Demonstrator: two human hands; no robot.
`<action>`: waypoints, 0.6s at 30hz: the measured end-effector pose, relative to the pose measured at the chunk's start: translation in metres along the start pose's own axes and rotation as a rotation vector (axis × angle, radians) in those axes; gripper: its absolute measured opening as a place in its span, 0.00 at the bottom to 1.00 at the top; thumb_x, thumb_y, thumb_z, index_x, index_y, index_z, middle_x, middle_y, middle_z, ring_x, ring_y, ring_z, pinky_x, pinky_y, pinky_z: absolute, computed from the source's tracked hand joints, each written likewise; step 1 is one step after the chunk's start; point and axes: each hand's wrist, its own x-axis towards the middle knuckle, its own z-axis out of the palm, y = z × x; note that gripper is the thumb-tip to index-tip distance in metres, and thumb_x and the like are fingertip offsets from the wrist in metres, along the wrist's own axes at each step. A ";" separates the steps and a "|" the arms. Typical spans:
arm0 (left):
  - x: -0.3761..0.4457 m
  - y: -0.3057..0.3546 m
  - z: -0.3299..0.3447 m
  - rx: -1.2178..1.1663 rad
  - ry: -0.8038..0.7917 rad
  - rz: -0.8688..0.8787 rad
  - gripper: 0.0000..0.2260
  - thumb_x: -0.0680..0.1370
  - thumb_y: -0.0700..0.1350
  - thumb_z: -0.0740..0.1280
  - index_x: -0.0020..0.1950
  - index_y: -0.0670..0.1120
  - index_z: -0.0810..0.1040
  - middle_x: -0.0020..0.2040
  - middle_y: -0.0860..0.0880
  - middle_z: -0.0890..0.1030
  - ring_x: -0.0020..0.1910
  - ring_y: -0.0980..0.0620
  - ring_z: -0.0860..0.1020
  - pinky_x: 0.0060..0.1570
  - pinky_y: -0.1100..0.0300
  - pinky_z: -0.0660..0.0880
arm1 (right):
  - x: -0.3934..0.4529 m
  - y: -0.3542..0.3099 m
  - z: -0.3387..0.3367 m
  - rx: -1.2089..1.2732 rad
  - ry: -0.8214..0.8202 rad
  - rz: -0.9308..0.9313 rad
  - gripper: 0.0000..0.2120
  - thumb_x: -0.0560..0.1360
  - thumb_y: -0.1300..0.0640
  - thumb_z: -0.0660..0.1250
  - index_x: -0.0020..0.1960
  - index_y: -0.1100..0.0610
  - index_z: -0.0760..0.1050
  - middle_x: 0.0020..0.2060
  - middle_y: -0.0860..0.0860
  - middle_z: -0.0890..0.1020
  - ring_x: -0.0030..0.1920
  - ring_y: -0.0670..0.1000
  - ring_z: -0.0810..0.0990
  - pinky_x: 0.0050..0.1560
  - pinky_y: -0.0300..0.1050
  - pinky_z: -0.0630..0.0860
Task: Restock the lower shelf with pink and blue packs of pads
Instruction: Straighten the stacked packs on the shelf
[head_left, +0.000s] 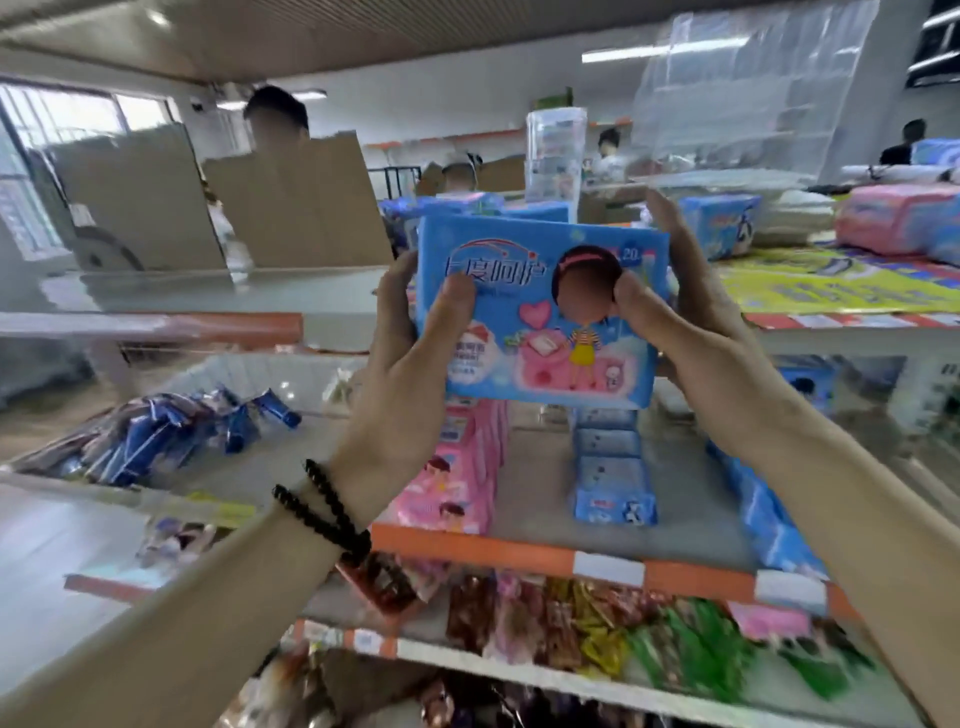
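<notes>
While the shelf unit (519, 558) fills the lower view with its orange-edged tiers, both hands are up in front of it with one pack held between them. On the lower shelf, look at the rows: a line of pink packs (457, 467) standing on edge at left, a line of blue packs (613, 478) just to its right, and another blue row (763, 514) further right, bare shelf between them. Left of those, a heap of dark blue wrappers (156, 441) lies loose. Below, mixed snack bags (597, 639) crowd the next tier. Up top right, a yellow banner (831, 283) lies under a pink bundle (904, 221) and a blue bundle (722, 223). Now the main item: the blue pack of pads (545, 312), held upright and facing the camera, above the shelved rows and touching none of them. Left hand (410, 364) has its grip clamped on the pack's left edge, thumb on the front. Right hand (691, 322) clamps the right edge the same way, thumb pressing the front. A black bead bracelet (324, 512) circles the left wrist.
</notes>
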 end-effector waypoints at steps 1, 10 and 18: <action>-0.007 -0.003 0.001 -0.030 0.008 -0.014 0.24 0.77 0.52 0.62 0.71 0.44 0.67 0.51 0.56 0.85 0.51 0.54 0.84 0.46 0.58 0.82 | -0.008 0.001 0.002 0.007 0.011 0.010 0.43 0.71 0.41 0.69 0.80 0.41 0.51 0.72 0.39 0.71 0.67 0.40 0.75 0.65 0.43 0.75; -0.072 -0.055 0.015 -0.105 0.036 -0.228 0.19 0.82 0.54 0.61 0.69 0.45 0.68 0.61 0.41 0.81 0.58 0.42 0.82 0.50 0.54 0.82 | -0.064 0.041 -0.016 -0.097 -0.040 0.160 0.44 0.70 0.35 0.71 0.79 0.37 0.53 0.76 0.38 0.63 0.73 0.36 0.64 0.64 0.34 0.71; -0.136 -0.098 0.050 -0.109 -0.066 -0.549 0.23 0.78 0.55 0.59 0.66 0.43 0.76 0.56 0.46 0.86 0.54 0.49 0.85 0.46 0.62 0.81 | -0.138 0.069 -0.051 -0.118 -0.011 0.447 0.51 0.70 0.39 0.74 0.82 0.53 0.49 0.67 0.41 0.76 0.64 0.40 0.78 0.61 0.42 0.77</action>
